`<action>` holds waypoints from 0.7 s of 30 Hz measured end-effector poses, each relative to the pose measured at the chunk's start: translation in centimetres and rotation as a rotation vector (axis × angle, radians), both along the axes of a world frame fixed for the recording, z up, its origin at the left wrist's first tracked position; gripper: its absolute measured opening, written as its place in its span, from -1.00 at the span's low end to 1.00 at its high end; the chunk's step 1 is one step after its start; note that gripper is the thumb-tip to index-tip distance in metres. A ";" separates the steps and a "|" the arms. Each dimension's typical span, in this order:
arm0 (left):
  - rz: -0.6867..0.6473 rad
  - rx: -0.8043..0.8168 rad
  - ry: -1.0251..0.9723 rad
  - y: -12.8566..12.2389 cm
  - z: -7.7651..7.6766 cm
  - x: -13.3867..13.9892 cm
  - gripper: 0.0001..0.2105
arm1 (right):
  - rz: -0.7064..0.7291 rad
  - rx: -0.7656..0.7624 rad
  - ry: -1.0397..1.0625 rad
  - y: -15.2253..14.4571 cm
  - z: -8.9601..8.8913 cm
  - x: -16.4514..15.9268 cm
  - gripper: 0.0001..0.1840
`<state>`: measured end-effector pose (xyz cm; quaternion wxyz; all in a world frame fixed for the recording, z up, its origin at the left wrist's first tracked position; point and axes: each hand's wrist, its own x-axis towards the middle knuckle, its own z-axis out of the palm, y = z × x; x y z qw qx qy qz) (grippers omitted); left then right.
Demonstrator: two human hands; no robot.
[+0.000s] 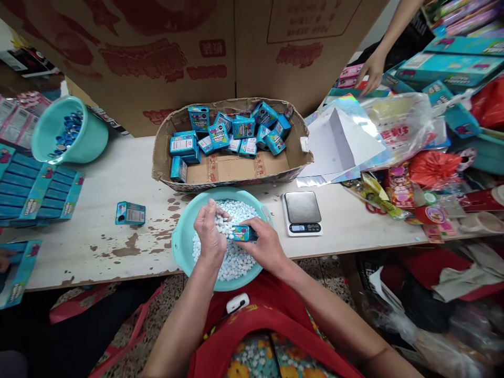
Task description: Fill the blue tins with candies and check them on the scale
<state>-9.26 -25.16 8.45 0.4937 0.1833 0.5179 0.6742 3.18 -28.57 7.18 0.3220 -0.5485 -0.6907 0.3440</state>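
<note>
Large brown cardboard cartons stand as a wall at the far side. Worn white-painted worktop with flaking brown patches carries everything.

Far centre: shallow torn cardboard tray, holding roughly a dozen and a half small blue printed candy boxes, heaped at its far side; the near half of the tray floor is bare, so by my judgement the batch is only partly through.

Near centre, at the worktop edge: round teal plastic basin, well filled with small white tablets, plenty left to pack.

Far left: a second teal plastic bowl with blue bits inside, can't tell what. Left: blue flat display cartons.

Right of the basin: small digital scale, nothing on its pan. Far right: clutter of bags and packets; another person's hand rests on goods there.

One lone blue candy box lies left of the basin, apart from the rest.

Over the basin: right hand has its fingers closed around one small blue candy box in hand, held on its side. Left hand is cupped, fingers curled on tablets at the box's left end. Looks like the box is mid-fill; whether it is nearly full can't be told.
</note>
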 end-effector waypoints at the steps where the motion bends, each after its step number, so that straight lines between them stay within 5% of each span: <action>1: 0.001 0.007 0.002 0.1 0.0 0.0 -0.69 | -0.004 -0.005 0.014 0.0 -0.1 0.0 -0.68; 15: -0.201 -0.023 -0.154 0.1 0.5 -0.3 -0.64 | -0.079 -0.091 0.157 0.0 -1.0 -0.4 -0.69; 21: -0.126 -0.026 -0.239 0.7 1.1 -1.5 -0.61 | -0.098 -0.152 0.302 -0.1 -0.9 -0.1 -0.62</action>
